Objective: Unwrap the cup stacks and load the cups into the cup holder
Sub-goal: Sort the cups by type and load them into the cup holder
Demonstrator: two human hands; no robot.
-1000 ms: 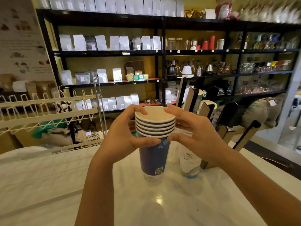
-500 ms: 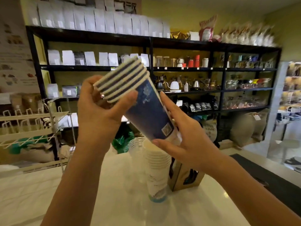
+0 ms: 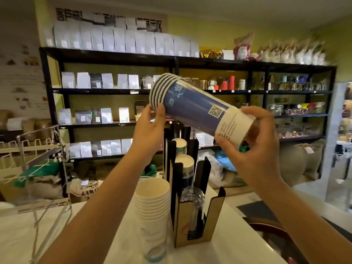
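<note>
I hold a stack of blue paper cups [image 3: 192, 105] almost sideways in the air, rims to the left, base to the right. My left hand [image 3: 150, 128] pinches the rim end from below. My right hand [image 3: 255, 147] grips the white base end. Below them stands the black and tan cup holder [image 3: 192, 210] with slotted compartments; cup tops [image 3: 183, 161] show in its rear slots and a clear wrapped item [image 3: 192, 197] in the front one. A stack of white cups [image 3: 152, 202] in clear wrap stands on the counter just left of the holder.
The white counter [image 3: 228, 250] carries a white wire rack [image 3: 38, 155] at the left. Behind it runs a black shelving unit [image 3: 175, 61] with bags, jars and kettles. Sacks [image 3: 301, 161] lie on the floor at the right. A dark round object [image 3: 270, 231] sits near the counter's right edge.
The blue cup stack went from upright on the counter to raised and tipped nearly horizontal. My right hand slid to its base. The view rose and turned right, bringing the cup holder below my hands.
</note>
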